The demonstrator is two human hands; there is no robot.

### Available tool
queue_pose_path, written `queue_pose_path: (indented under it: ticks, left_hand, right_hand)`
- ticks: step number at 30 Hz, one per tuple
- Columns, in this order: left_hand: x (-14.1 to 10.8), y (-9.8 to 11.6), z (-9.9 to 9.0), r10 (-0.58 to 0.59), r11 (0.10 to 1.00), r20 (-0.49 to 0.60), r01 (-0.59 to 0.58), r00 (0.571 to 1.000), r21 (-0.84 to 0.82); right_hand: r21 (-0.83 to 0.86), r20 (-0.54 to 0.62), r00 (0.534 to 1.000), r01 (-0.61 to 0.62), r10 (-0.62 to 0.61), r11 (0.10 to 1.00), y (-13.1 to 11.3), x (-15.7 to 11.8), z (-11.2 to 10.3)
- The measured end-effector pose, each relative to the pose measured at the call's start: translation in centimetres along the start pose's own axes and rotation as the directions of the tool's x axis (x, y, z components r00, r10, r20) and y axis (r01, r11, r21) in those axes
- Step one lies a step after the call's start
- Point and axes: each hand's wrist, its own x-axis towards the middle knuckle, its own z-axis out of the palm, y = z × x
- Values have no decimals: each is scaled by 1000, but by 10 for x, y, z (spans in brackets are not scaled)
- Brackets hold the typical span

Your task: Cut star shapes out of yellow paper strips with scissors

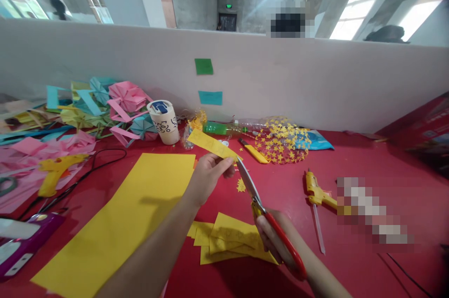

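Observation:
Between the thumb and fingers of my left hand [210,174] is a strip of yellow paper [206,142], held up above the table. Faint marks show on the strip. My right hand [275,232] is closed around the red handles of a pair of scissors [257,204], whose blade tips meet the strip's right end. Whether the blades are parted there is hard to make out. Below the scissors lies a small yellow cut-out star [241,185]. Several yellow paper pieces [235,239] with faint drawn lines lie in a loose pile beneath my hands.
A large yellow sheet [140,204] covers the left-centre of the red table. Folded paper flowers [128,97], a paper cup [164,122] and a glue gun [51,171] stand left. A yellow cutter [257,153], star-strewn wrap [284,141] and second glue gun [317,190] lie right.

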Motion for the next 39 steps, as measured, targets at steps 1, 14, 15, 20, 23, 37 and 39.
queue_pose_path:
  ticks: [1, 14, 15, 20, 23, 37, 39]
  left_hand:
    - [1, 1, -2, -4, 1000, 9, 4, 1000, 15]
    - [6, 10, -22, -32, 990, 138, 12, 990, 141]
    - [6, 10, -23, -32, 989, 138, 11, 990, 148]
    - [6, 12, -24, -37, 985, 144, 12, 989, 172]
    - [5, 14, -24, -39, 984, 149, 12, 988, 179]
    - [4, 16, -25, -40, 982, 151, 11, 988, 189]
    - [4, 17, -25, -39, 982, 153, 10, 987, 187]
  right_hand:
    - [6, 11, 1000, -8, 8, 1000, 0, 1, 0]
    - [-39, 147, 986, -71, 77, 997, -11, -1, -8]
    - [-40, 155, 984, -76, 82, 996, -13, -1, -9]
    - [-43, 164, 983, -78, 84, 996, -18, -2, -10]
    - [-45, 163, 983, -73, 80, 996, -20, -3, -11]
    - [-39, 120, 986, -110, 114, 993, 8, 7, -5]
    - [-36, 120, 984, -131, 134, 991, 14, 8, -5]
